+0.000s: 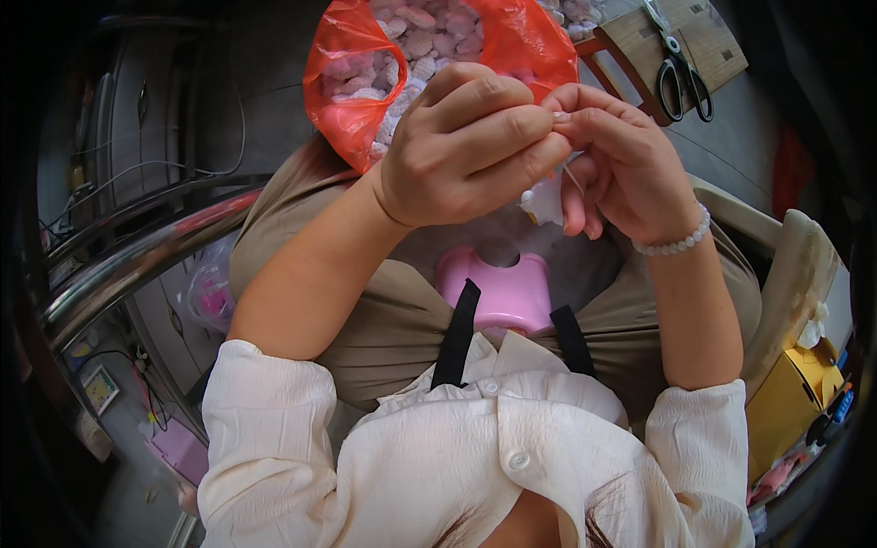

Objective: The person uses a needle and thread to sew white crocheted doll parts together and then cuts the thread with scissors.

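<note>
My left hand is curled with its back towards me, so whatever its fingertips pinch is hidden. Its fingers meet those of my right hand, which has a bracelet of pale beads at the wrist. Between the right thumb and forefinger is a tiny white piece, too small to identify. A thin pale thread runs beside the lower fingers of the right hand. Just below the hands is a small white object with a rounded knob and a yellowish part, partly covered by the right fingers.
Beyond my hands stands a red plastic bag full of pale plush pieces. Black-handled scissors lie on a wooden stool. Between my legs is a pink plastic stool. A metal rail is at left, a yellow box at right.
</note>
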Motion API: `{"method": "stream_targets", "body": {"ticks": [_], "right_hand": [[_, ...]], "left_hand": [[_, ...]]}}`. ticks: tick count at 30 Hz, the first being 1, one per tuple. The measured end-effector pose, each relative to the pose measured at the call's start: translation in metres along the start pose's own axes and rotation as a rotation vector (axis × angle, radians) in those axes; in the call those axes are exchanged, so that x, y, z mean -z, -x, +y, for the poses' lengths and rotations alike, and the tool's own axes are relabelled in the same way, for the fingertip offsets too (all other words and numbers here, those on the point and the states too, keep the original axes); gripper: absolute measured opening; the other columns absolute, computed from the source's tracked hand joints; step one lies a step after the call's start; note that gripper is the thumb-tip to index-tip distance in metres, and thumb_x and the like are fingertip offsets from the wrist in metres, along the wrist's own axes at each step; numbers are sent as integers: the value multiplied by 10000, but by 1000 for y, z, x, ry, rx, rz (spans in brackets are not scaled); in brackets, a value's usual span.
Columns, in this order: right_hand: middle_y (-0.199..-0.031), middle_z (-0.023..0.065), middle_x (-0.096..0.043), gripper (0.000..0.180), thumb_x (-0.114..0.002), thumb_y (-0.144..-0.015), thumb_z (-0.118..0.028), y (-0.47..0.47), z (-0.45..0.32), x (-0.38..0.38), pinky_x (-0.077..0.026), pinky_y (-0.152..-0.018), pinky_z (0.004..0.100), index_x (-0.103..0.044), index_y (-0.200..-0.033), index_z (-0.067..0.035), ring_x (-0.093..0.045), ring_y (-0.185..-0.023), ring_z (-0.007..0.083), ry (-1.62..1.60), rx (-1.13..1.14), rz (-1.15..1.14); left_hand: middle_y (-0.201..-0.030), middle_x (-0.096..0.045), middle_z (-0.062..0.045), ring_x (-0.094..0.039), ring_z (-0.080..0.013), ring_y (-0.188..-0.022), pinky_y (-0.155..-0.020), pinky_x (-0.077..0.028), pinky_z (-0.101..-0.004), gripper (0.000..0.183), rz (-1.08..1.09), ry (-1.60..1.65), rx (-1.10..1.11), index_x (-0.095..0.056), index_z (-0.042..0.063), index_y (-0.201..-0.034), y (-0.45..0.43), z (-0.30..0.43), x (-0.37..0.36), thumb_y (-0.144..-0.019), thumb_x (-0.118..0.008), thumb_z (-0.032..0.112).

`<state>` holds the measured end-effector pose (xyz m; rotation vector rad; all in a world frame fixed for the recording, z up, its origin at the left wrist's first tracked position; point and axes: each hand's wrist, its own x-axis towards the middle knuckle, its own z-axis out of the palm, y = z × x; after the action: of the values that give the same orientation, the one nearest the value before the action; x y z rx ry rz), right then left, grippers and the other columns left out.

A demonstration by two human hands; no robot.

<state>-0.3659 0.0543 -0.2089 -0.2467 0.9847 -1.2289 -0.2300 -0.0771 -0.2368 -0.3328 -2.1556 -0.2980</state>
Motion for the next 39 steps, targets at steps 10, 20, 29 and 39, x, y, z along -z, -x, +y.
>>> {"method": "stream_targets", "body": {"ticks": [10,20,29,39], "right_hand": [[-715,59,-616,137,-563,-876,-147,-3,5,-1,-457,-383,216,-575,-927,-21,-644,-544,168,15,94,104],[-754,24,-636,97,-612,-848,-81,-11,25,-2,-434,-466,187,-632,-899,-1,-588,-579,67,559,545,380],[-783,78,-626,92,-662,-760,-23,-16,29,-4,-497,-560,256,-626,-845,-29,-623,-658,194,1156,1030,512],[-843,69,-622,171,-676,-705,-5,-21,29,1,-517,-588,288,-631,-868,-30,-630,-690,224,1488,1270,449]], "left_hand": [[-757,-557,-61,-554,-210,-690,-562,-442,-292,227,-22,60,26,-653,24,-779,-2,-12,3,-574,-745,51],[-793,-584,-63,-570,-167,-713,-593,-455,-258,136,-152,262,486,-622,8,-804,0,-7,4,-694,-702,-3],[-797,-602,-24,-565,-84,-741,-676,-457,-213,134,-91,1043,1520,-636,-13,-935,-4,4,8,-837,-631,78],[-756,-592,-48,-566,-123,-728,-702,-454,-254,131,-14,1527,1708,-621,0,-831,10,-7,11,-854,-607,128]]}}
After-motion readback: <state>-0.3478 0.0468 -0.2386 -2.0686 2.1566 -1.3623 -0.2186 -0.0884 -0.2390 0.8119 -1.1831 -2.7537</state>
